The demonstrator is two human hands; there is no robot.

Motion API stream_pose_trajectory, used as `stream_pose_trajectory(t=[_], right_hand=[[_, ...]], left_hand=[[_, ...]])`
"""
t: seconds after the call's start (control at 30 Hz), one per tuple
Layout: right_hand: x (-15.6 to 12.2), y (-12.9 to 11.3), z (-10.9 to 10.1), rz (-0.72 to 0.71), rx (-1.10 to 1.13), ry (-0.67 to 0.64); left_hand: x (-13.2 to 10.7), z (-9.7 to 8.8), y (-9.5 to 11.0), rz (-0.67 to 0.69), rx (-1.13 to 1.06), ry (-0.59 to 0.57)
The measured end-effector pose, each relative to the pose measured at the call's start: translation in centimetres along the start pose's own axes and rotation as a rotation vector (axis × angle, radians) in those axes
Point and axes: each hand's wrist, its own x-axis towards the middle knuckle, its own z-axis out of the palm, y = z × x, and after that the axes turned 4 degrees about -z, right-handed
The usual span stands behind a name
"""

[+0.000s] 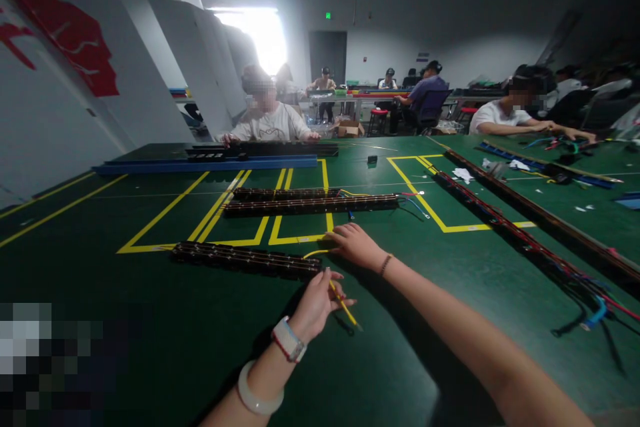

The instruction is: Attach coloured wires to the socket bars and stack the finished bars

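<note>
My left hand (316, 300) is closed in a pinch on a thin yellow wire (345, 308) that runs down to the right over the green table. It sits at the right end of a long dark strip (247, 259) lying nearest me. My right hand (354, 245) rests palm down just beyond that end, fingers curled near a yellow wire loop (315, 253); I cannot see whether it holds anything. Two more dark strips (310, 204) lie side by side further back, with red and blue wires (415, 203) at their right end.
Yellow tape lines (440, 217) mark boxes on the green table (150, 320). A long dark rail with red wires (520, 233) runs along the right. A blue rail (205, 164) lies at the far edge. Other people sit across and at tables behind.
</note>
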Motion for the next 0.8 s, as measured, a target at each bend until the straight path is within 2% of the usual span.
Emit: stream_pose_trajectory(t=[0.1,0.2,0.37,0.5,0.67,0.8], right_hand=[[-2.9,-1.1,-0.2,0.104,0.122,0.07],[-4.7,-2.1,-0.3,0.155,0.206,0.089],[-5.1,-2.7,-0.4,0.191,0.274,0.087],[-4.9,-2.7,-0.5,0.195,0.3,0.074],[-5.0,-2.6,-0.6,0.194,0.293,0.071],[-5.1,-2.5,-0.5,0.193,0.293,0.076]], left_hand=[[-0.2,-0.5,0.6,-0.019,0.229,-0.024],[-0.3,-1.0,1.2,-0.013,0.471,0.008],[-0.6,-1.4,1.7,0.031,0.942,0.112],[-1.2,-1.3,1.8,0.123,1.259,0.173],[-1.9,-0.8,2.3,0.22,1.48,0.224],[-2.1,-1.3,3.0,0.385,1.485,0.227]])
